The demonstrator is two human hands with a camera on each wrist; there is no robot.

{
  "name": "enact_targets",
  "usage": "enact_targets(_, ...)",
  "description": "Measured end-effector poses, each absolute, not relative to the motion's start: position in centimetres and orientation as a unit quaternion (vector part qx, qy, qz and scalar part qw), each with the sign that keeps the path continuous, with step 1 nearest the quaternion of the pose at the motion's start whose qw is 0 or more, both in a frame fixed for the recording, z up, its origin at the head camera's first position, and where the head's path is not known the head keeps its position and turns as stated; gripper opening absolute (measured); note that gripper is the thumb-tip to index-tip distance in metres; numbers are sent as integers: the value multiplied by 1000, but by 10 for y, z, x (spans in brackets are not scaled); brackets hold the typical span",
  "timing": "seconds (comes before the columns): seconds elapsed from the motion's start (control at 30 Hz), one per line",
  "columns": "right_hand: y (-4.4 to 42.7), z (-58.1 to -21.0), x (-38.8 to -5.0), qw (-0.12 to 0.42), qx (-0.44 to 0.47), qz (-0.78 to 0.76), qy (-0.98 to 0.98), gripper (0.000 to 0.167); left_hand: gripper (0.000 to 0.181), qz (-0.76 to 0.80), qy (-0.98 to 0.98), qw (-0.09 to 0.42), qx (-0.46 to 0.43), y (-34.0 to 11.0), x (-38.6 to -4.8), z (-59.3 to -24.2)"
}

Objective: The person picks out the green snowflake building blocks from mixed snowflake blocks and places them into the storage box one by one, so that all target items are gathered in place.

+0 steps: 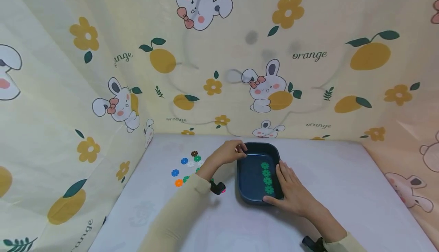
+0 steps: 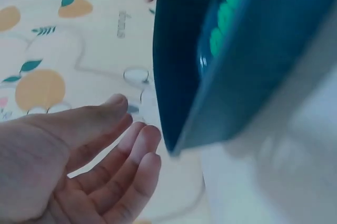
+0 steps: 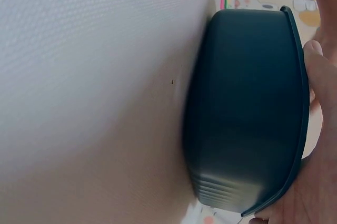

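A dark blue rectangular tray (image 1: 252, 183) sits on the table, with several green flower-shaped pieces (image 1: 266, 177) in a column along its right side. My left hand (image 1: 227, 152) is by the tray's far left corner, fingers loosely bent. In the left wrist view, that hand (image 2: 95, 166) has a gap between thumb and fingers, holds nothing and appears apart from the rim. My right hand (image 1: 295, 193) rests against the tray's near right corner, fingers extended along the right rim and thumb at the near edge. The right wrist view shows the tray's outer wall (image 3: 242, 103) beside this hand.
Left of the tray lie loose flower pieces, among them blue (image 1: 175, 172), orange (image 1: 178, 183) and brown (image 1: 194, 153) ones; my left forearm covers part of this group. A patterned cloth (image 1: 212, 53) hangs behind the white table (image 1: 147, 191).
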State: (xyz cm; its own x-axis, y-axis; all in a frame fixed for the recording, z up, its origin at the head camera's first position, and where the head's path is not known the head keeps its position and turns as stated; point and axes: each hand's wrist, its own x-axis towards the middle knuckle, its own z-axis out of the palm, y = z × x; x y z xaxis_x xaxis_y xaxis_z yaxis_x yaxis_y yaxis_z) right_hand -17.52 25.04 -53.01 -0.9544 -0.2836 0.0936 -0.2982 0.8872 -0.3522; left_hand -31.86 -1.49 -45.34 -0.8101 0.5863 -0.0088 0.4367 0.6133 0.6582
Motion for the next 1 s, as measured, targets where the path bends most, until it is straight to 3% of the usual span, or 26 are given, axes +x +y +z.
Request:
enact_targets(0.5,250,-530,-177,20,152,185,-971,126,24,283,918,151,232,-104,-300,-499)
enact_targets(0.77,250,-531,-179,23,153,182,-971,127,29,230,941,167,186,-125,-283,-513)
enact_targets(1.0,250,-531,-178,24,147,162,-976,128,28,203,947,153,196,-133,-279,-523)
